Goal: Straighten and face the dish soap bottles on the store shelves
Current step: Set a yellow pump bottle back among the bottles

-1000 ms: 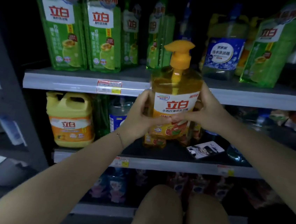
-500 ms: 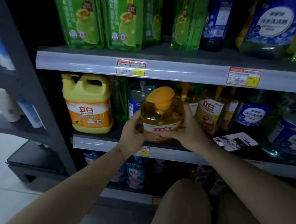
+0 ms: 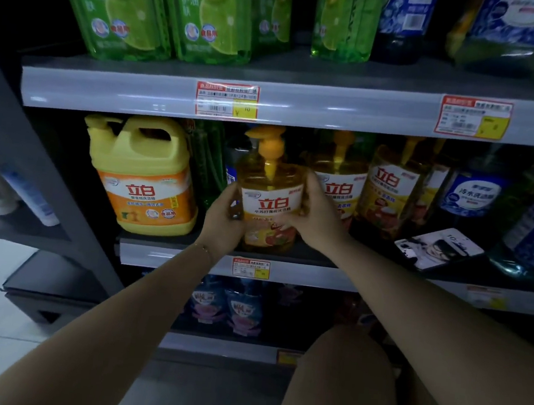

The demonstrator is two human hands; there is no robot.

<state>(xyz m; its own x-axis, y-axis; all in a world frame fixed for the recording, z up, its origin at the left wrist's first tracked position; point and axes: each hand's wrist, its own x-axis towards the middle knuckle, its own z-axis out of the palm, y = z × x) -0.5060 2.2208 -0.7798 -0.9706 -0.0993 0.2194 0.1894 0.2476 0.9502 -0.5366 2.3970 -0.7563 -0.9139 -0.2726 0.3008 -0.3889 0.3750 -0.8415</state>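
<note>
Amber plastic pump bottle point(image 3: 270, 202) sits between my 2 hands, label facing me, its base low at the shelf point(image 3: 167, 258) below my fingers. My left hand point(image 3: 224, 222) and right hand point(image 3: 318, 219) curl round its sides. It looks full, so likely heavy and slick; I'd grip the body, not the pump.

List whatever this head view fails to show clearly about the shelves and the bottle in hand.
- Top edge of the head view cuts off the caps and upper labels of the green bottles.
- The left hand and right hand cover the sides and part of the lower label of the pump bottle.
- The print on the price tag is blurred.
- The bottom-shelf pouches are too dim to read.
</note>
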